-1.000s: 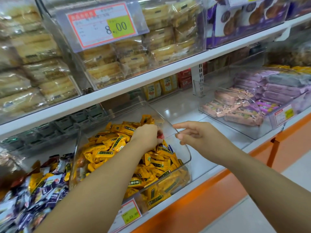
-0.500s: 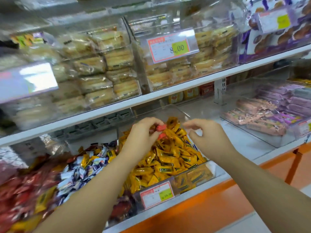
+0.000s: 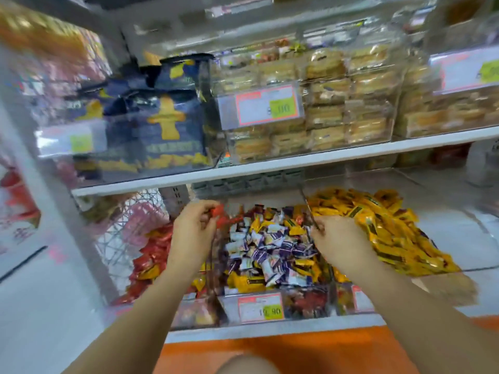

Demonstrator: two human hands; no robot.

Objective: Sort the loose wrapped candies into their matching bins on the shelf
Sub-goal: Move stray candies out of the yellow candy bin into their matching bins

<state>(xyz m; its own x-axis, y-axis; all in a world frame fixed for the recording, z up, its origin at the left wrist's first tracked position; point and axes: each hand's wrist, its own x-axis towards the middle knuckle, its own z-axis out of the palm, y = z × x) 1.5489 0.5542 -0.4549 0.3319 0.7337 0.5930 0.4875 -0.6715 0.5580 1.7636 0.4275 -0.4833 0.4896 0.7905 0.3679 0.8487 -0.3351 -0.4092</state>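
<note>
Nearest is the white shelf edge [image 3: 270,330], with a price tag [image 3: 260,309] fronting the middle bin [image 3: 272,247] of purple-and-white and yellow sweets. To the left, just beyond it, lies the heap of red candies [image 3: 151,252], which I take to be the matching place.

Farther in, both hands hang over the middle bin. The left hand [image 3: 191,228] is by its left wall. The right hand [image 3: 334,238] is well apart, with fingers curled by the clear divider [image 3: 310,214] that fronts the yellow candies [image 3: 378,225]; whether it pinches anything I cannot tell.

Farthest, at the left hand's fingertips, is a pinched red candy [image 3: 219,211] (blur hides its long axis). The red heap lies left of it and nearer, so the left hand is much the closer one. The move likely needed is a short carry left and back toward the near side, over the bin wall.
</note>
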